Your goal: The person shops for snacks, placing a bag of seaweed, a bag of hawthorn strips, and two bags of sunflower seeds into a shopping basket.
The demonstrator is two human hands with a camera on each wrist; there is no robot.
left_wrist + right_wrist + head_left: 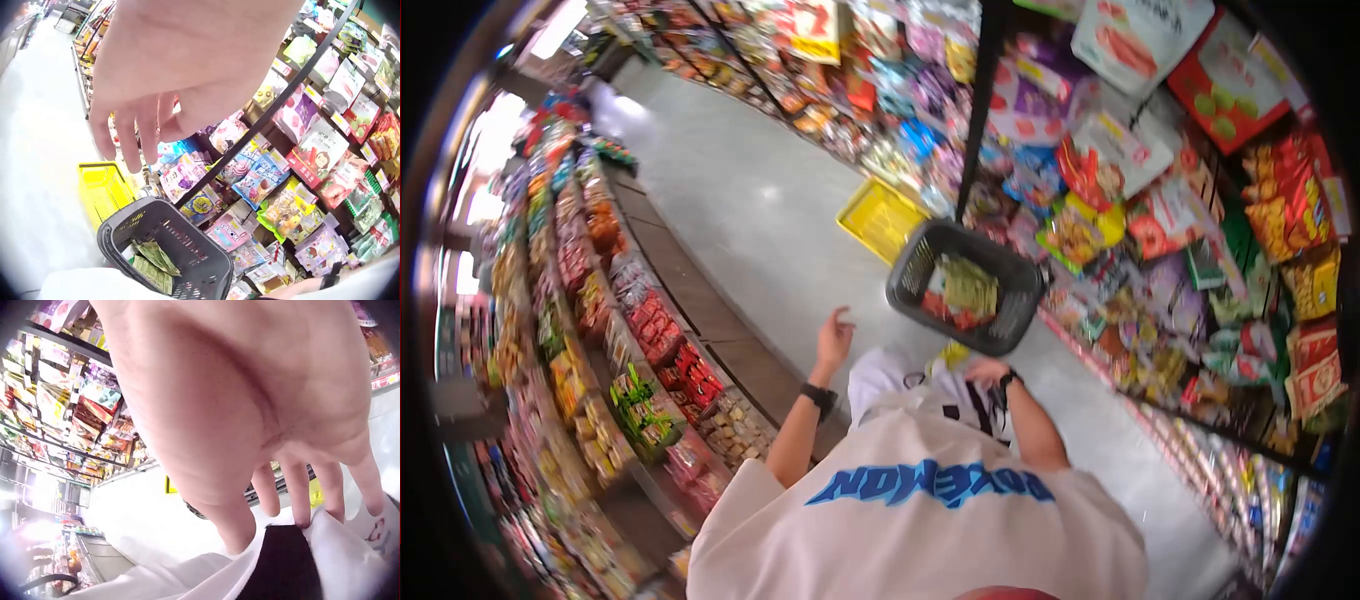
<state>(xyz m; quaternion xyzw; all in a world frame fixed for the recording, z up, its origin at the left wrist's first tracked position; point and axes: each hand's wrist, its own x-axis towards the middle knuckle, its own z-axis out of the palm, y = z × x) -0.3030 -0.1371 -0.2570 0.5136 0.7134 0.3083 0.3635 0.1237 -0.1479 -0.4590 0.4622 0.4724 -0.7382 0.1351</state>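
My left hand (835, 338) is held out in the air over the floor, holding nothing. Its fingers (147, 128) hang loosely in the left wrist view. My right hand (987, 372) is low by my thigh. In the right wrist view its fingers (300, 487) are extended downward, with fingertips against white and black clothing (284, 559). A dark grey basket (1025, 325) lies in front of my legs; neither hand touches it. Inside are green packets (970, 288) and something red (948, 312).
A yellow basket (883, 215) stands beside the grey one, on its far side. Hanging snack packets fill the rack (322, 156) on the right. Low shelves (670, 330) of packaged goods run along the left. Grey floor (710, 190) stretches between them.
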